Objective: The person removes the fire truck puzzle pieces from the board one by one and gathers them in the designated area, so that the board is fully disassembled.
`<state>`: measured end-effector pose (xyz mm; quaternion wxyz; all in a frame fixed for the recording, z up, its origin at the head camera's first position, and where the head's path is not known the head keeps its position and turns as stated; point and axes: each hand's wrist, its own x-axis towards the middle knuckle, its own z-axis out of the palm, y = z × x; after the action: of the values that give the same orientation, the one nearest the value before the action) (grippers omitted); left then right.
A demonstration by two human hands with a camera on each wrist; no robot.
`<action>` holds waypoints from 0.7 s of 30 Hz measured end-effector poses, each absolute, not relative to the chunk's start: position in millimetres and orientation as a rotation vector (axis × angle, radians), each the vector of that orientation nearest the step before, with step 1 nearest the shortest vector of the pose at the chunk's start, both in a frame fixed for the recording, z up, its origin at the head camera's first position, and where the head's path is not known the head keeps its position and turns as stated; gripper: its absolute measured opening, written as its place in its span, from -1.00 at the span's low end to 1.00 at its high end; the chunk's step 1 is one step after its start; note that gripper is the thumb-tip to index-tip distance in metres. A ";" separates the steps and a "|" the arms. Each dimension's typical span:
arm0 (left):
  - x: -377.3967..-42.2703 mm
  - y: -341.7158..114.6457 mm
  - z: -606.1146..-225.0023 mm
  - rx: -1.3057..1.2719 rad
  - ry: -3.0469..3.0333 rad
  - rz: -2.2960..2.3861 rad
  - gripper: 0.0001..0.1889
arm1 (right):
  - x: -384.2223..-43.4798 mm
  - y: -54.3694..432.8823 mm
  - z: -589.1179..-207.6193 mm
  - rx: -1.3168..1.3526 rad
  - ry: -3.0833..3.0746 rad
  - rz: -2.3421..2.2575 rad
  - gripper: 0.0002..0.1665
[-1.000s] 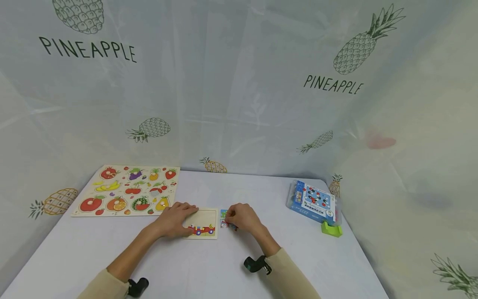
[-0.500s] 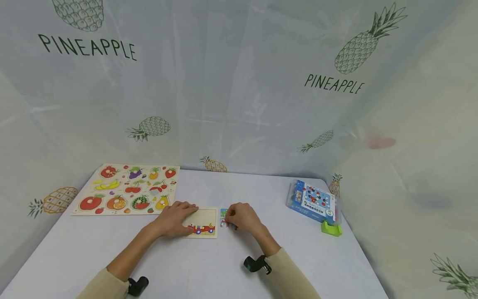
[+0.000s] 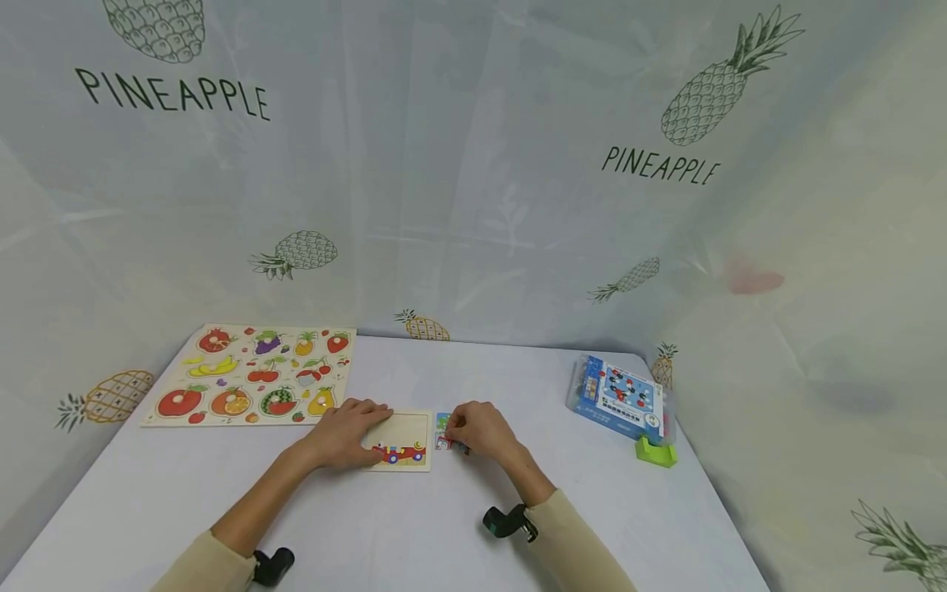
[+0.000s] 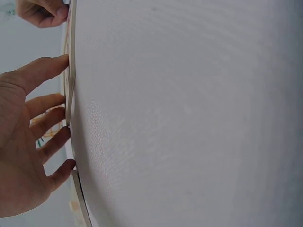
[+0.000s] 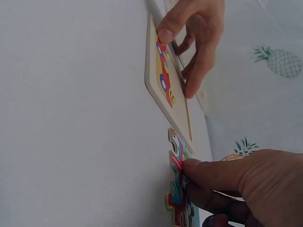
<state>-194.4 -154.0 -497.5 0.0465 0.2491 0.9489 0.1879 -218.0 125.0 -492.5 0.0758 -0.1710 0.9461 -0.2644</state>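
A small wooden puzzle board [image 3: 410, 428] lies on the white table, with assembled pieces showing a red vehicle along its near side. Across its left part rests my left hand [image 3: 346, 436], fingers spread; in the right wrist view its thumb touches the board's face near one edge. Just right of the board lie several colourful jigsaw puzzle pieces [image 3: 442, 442], close together. My right hand [image 3: 482, 431] is over them, thumb and curled fingers pinching a puzzle piece [image 5: 177, 161]. The fingers partly hide that piece and those around it.
At the back left lies a large fruit puzzle board [image 3: 247, 386], close to my left hand. A blue boxed set [image 3: 629, 399] stands at the right, with a light green block [image 3: 656, 454] before it. A pineapple-print curtain [image 3: 473, 205] hangs behind the table.
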 end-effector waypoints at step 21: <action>-194.6 -155.2 -497.3 0.793 2.891 0.554 -0.24 | -217.8 125.6 -491.3 -0.541 2.835 -0.778 -0.86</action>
<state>-194.6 -155.2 -497.3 0.0467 0.2598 0.9473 0.1816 -217.8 125.6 -491.3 0.0762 -0.1806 0.9456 -0.2596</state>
